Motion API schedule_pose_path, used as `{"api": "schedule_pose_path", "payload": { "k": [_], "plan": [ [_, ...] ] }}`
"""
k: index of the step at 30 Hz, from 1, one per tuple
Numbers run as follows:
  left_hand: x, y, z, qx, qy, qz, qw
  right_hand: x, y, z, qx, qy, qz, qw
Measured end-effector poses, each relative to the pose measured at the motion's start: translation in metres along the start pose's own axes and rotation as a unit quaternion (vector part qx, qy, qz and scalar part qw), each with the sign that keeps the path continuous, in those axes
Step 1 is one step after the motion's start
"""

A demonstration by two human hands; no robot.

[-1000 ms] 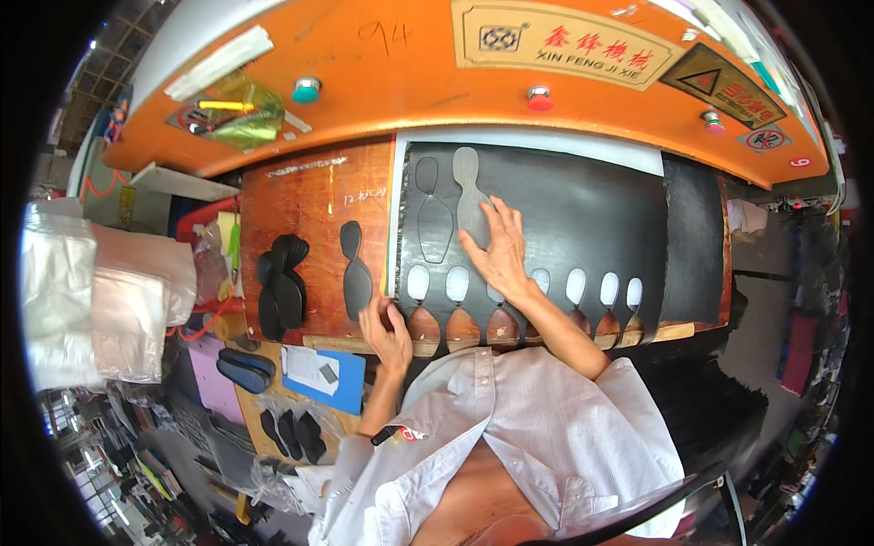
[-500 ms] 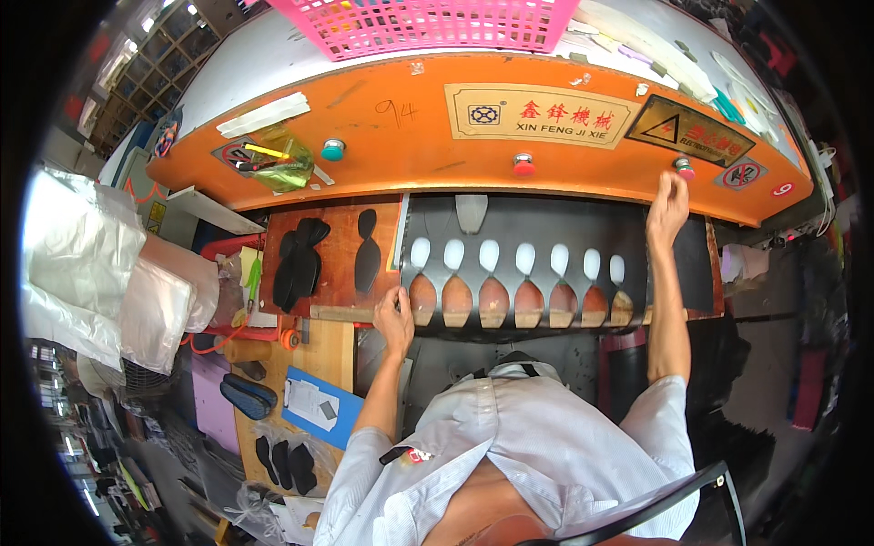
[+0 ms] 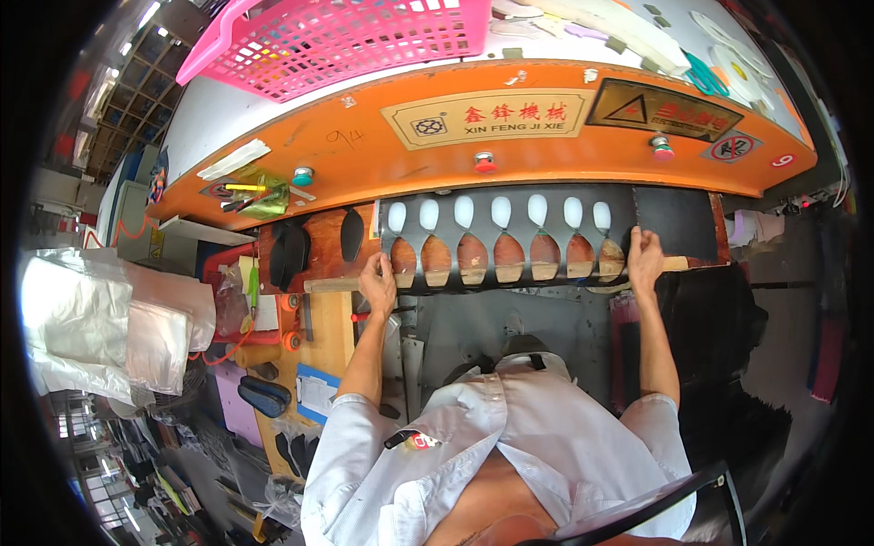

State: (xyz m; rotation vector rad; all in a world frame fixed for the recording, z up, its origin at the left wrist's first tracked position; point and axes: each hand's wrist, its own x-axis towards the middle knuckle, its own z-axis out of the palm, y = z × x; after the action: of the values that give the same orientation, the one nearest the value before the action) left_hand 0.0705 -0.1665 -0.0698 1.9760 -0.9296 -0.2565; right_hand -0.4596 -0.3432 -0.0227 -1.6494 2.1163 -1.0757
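Observation:
A black sheet (image 3: 623, 202) with a row of several sole-shaped cut-outs lies over a reddish-brown board (image 3: 319, 229) under the orange machine beam. White shows through the upper parts of the cut-outs, brown through the lower parts. My left hand (image 3: 377, 286) pinches the sheet at its near left corner. At the near right corner, my right hand (image 3: 645, 259) is closed on the sheet's edge, its fingertips partly hidden. Left of the sheet, a single black sole-shaped piece (image 3: 351, 235) lies beside a stack of similar black pieces (image 3: 289, 253).
The orange beam (image 3: 355, 168) crosses behind the sheet, bearing a green button (image 3: 303, 176), a red button (image 3: 485, 163) and another button (image 3: 663, 147) at right. A pink basket (image 3: 364, 45) stands above. Plastic bags (image 3: 82, 318) and a blue clipboard (image 3: 316, 391) are at left.
My right hand has come down from the button at the beam's right end to the sheet's right corner. The view has shifted, and the grey tapered piece behind the sheet no longer shows.

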Motion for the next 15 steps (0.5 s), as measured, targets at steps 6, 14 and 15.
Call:
{"api": "schedule_pose_path", "payload": {
  "k": [6, 14, 15],
  "plan": [
    [-0.001, -0.002, -0.002, 0.006, 0.003, 0.012, 1.0, -0.03, 0.016, 0.012, -0.057, 0.034, -0.043, 0.997],
    [-0.007, -0.021, -0.013, -0.035, -0.046, -0.003, 0.998, -0.039, 0.031, 0.01, -0.044, 0.006, -0.061, 0.997],
    [-0.013, -0.023, -0.016, -0.046, -0.054, -0.007, 0.997, -0.044, 0.037, 0.009, -0.059, -0.004, -0.052, 0.997]
  ]
}}
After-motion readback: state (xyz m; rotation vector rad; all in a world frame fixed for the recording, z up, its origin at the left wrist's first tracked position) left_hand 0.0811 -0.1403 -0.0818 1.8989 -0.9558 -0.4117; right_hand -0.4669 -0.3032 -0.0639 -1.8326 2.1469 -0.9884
